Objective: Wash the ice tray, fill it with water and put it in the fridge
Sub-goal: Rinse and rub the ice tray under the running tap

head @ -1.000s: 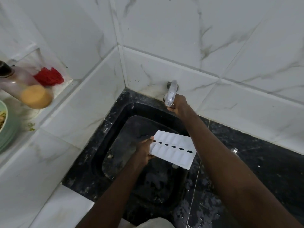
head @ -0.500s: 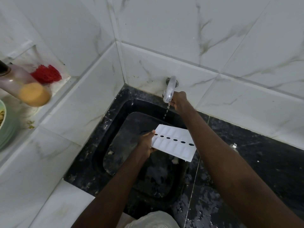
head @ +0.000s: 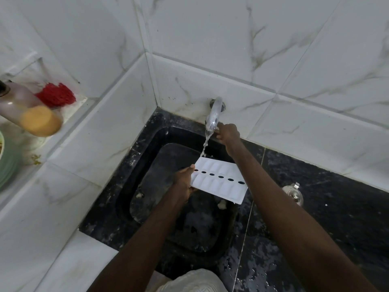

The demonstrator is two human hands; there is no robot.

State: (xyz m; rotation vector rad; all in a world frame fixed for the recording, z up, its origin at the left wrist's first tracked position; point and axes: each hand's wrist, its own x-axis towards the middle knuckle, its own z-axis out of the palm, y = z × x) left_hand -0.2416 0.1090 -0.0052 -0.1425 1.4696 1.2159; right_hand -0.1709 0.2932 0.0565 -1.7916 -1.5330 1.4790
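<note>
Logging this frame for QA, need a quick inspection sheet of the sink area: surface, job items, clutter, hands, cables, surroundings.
Surface: black sink set in a speckled black counter, wet spots near the front edge.
Job's things: white ice tray held over the sink, tilted; tap running, its stream landing on the tray's far edge.
Clutter: small scraps on the sink bottom; a metal fitting on the counter.
Hands: left hand grips the tray's left end; right hand at the tap's outlet.
Cables: nothing seen.
Surroundings: white marble tile walls; a ledge at left with a bottle, a red scrubber and a green plate.
</note>
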